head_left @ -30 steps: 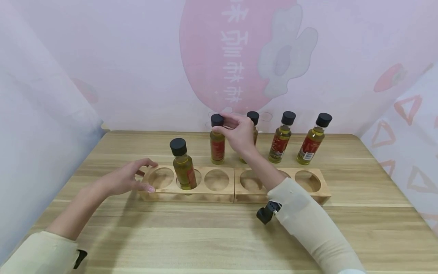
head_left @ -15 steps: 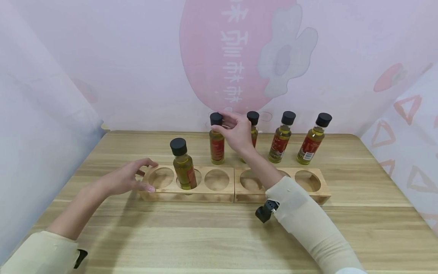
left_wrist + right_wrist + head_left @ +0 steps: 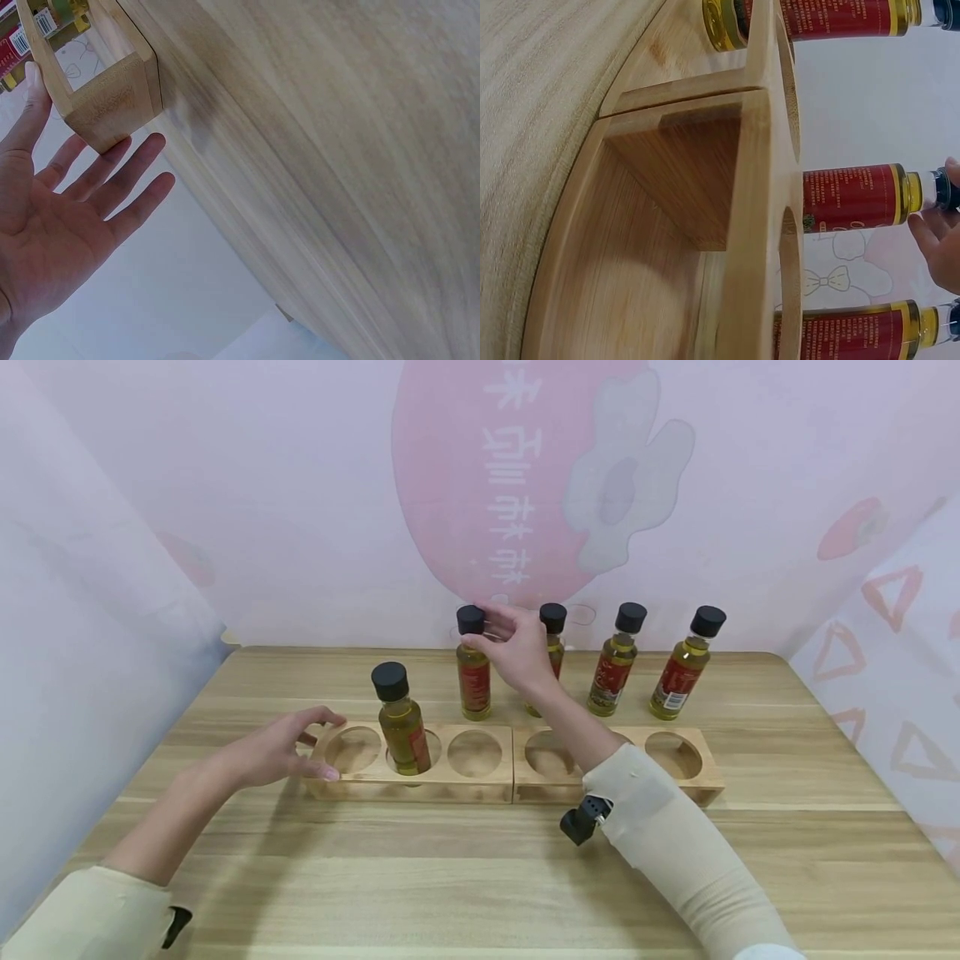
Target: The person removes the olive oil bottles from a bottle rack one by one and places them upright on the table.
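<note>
My right hand pinches the black cap of a red-labelled oil bottle behind the wooden bottle rack. In the right wrist view, fingertips meet the cap of that bottle at the right edge. My left hand holds the rack's left end between thumb and fingers. The left wrist view shows the thumb along the rim of the rack, the other fingers spread at its end. Another oil bottle leans slightly in the second hole from the left. The other visible rack holes hold no bottle.
More oil bottles stand behind the rack: one partly hidden by the right hand, one further right, and one furthest right. The rack has two joined sections on the wooden table. A printed cloth hangs behind.
The right hand and the cap it pinches have shifted slightly left, the bottle tipping a little that way. The left hand and the rack look the same.
</note>
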`<state>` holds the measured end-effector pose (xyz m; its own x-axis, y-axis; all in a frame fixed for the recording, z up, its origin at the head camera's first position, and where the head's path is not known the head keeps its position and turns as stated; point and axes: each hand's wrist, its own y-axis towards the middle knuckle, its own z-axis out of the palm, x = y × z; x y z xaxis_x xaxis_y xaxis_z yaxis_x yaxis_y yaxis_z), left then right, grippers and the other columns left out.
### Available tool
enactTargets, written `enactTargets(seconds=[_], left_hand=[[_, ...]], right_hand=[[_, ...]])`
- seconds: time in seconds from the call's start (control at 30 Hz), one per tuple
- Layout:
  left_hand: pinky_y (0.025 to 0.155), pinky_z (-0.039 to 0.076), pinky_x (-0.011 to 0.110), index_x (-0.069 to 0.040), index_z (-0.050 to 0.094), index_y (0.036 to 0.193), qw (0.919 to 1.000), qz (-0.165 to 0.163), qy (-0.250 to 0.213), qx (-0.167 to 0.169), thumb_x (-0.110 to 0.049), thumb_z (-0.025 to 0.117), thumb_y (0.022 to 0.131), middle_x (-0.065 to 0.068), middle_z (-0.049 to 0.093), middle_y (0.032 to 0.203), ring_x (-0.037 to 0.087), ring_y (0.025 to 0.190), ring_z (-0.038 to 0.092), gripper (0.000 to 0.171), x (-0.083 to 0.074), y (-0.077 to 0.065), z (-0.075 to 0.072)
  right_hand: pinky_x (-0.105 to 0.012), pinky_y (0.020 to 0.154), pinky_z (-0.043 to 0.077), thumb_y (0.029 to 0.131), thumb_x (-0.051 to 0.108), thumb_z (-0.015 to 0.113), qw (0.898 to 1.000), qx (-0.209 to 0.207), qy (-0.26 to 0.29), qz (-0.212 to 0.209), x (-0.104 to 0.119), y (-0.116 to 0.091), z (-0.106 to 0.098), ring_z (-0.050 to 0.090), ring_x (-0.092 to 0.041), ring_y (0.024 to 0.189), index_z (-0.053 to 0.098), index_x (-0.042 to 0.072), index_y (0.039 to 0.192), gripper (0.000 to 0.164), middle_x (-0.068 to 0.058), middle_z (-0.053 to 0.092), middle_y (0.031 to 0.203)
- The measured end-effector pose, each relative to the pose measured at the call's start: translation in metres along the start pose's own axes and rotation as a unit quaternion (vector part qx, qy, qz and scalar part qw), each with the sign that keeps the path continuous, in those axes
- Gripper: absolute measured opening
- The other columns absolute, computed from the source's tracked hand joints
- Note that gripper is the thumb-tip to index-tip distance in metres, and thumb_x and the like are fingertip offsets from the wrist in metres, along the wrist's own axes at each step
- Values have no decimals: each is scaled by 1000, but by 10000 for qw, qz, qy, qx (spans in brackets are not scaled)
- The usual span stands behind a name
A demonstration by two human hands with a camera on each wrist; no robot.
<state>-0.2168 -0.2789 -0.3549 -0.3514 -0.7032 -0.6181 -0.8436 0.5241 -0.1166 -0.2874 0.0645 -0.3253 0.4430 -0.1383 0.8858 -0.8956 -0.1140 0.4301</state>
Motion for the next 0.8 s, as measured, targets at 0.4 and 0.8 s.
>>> enactTargets(seconds=[0.4,0.8], left_hand=[[92,55,65,7,46,143,10000,20,82,3,-28,86,86,35,45,149,60,119,57,77,4,-1,-1],[92,56,64,7,46,143,10000,16,87,-2,-29,86,87,34,46,149,59,119,57,78,4,0,-2]], right_hand=[[-39,107,53,91,6,80,9978,278,-585,-120,8,-7,-1,61,-28,132,54,2,149,63,-18,62,143],[-31,105,51,92,11,80,9890,18,-1319,-662,28,-17,-5,71,-25,109,59,4,145,57,-9,63,144]])
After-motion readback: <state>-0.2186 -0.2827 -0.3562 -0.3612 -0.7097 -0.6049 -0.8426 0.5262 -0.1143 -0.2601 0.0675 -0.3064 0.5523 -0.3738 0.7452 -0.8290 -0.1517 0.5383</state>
